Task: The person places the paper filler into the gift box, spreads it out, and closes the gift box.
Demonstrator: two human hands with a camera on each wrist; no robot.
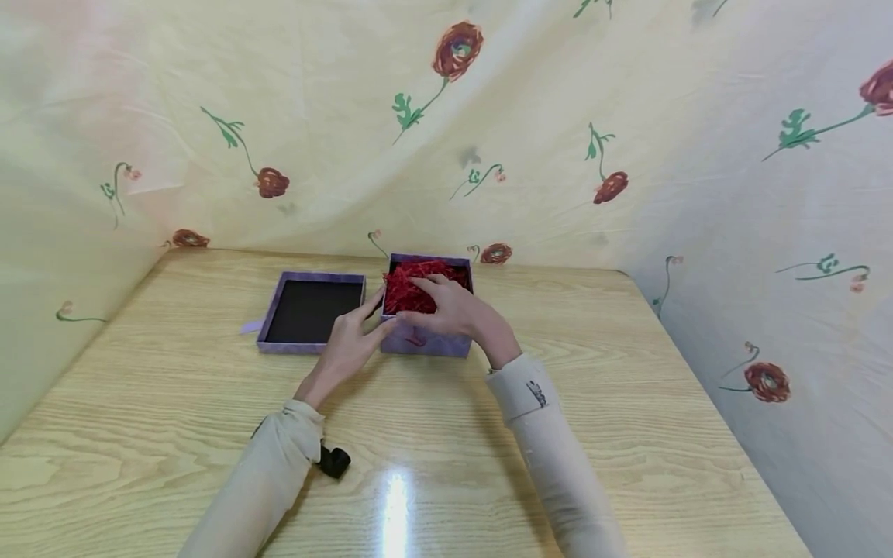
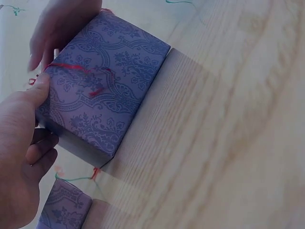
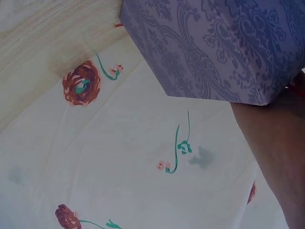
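Observation:
A purple patterned box (image 1: 436, 346) stands on the table, filled with red shredded paper (image 1: 401, 293). My left hand (image 1: 349, 339) holds the box at its front left corner; in the left wrist view the thumb lies at the upper edge and the other fingers bend against the side. My right hand (image 1: 452, 306) reaches over the front rim, with extended fingers resting on the shredded paper; some fingertips are hidden. Red strands (image 2: 71, 66) hang over the front wall. The right wrist view shows the box's side wall (image 3: 214, 52) beside the right hand.
Left of the box lies a shallow purple lid (image 1: 286, 348), black inside, with a lilac ribbon tab (image 1: 251, 328). Near the left sleeve is a small black object (image 1: 335, 463). A flowered cloth (image 1: 335, 155) hangs behind the wooden table (image 1: 418, 480).

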